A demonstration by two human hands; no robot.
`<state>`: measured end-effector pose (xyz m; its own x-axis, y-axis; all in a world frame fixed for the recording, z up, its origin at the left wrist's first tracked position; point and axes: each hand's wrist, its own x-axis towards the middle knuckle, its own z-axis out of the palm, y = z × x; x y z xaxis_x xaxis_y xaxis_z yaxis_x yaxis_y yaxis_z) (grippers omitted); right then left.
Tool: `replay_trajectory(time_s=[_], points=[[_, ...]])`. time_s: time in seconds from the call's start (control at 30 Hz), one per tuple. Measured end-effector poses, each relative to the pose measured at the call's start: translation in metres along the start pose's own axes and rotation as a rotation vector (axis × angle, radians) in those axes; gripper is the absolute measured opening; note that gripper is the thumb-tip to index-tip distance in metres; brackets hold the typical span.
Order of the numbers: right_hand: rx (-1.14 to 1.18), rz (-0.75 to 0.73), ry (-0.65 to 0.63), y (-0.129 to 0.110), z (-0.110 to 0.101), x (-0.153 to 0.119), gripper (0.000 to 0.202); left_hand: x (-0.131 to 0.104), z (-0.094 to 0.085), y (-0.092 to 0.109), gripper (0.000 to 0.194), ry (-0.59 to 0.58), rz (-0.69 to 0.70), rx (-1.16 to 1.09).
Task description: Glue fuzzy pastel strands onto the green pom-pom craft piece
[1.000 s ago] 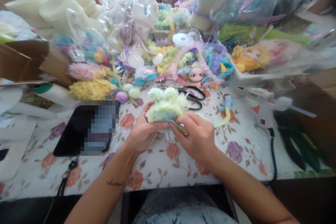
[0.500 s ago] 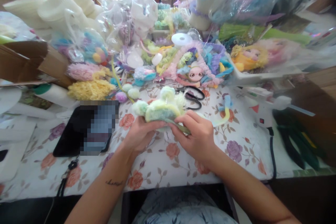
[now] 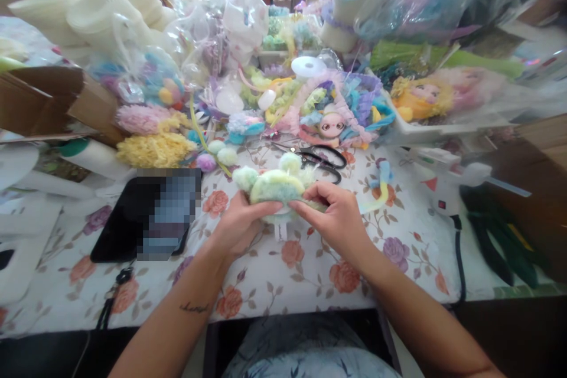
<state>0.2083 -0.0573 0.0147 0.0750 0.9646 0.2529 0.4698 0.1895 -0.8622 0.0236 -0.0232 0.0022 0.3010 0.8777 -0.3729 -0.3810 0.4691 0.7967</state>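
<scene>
A fuzzy pale green and yellow plush piece (image 3: 277, 186) with pom-poms on it is held just above the tablecloth. My left hand (image 3: 239, 224) grips its left side, thumb laid along the lower edge. On the other side my right hand (image 3: 336, 212) pinches that edge between thumb and fingers. A small white tab (image 3: 280, 231) hangs under the piece between the two thumbs. Black-handled scissors (image 3: 326, 157) lie just behind it. A blue and yellow fuzzy strip (image 3: 384, 183) rests to the right of my right hand. My fingers hide the underside of the piece.
A black tablet (image 3: 117, 218) lies at left. White glue gun (image 3: 443, 180) stands at right, its cord hanging over the edge. Behind are loose pom-poms (image 3: 217, 153), yellow yarn (image 3: 155, 150), a doll face (image 3: 332, 125), a cardboard box (image 3: 44, 100) and a white tray (image 3: 443, 128).
The plush piece has moved slightly right and down and been turned, so the white tab now shows below. My right hand's fingers have shifted along its edge.
</scene>
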Motion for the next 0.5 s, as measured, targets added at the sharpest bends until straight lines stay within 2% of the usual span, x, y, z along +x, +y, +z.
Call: replay_trajectory(time_s=[0.2,0.5], points=[[0.128,0.188,-0.104,-0.0020,-0.0011,0.0052,0.032,0.0006,0.0007,-0.0034,0.058,-0.009,0.053,0.012],[0.201,0.294,-0.162,0.0007,-0.0020,0.0067,0.033,0.0024,-0.0006,-0.0098,0.047,0.044,0.105,0.063]])
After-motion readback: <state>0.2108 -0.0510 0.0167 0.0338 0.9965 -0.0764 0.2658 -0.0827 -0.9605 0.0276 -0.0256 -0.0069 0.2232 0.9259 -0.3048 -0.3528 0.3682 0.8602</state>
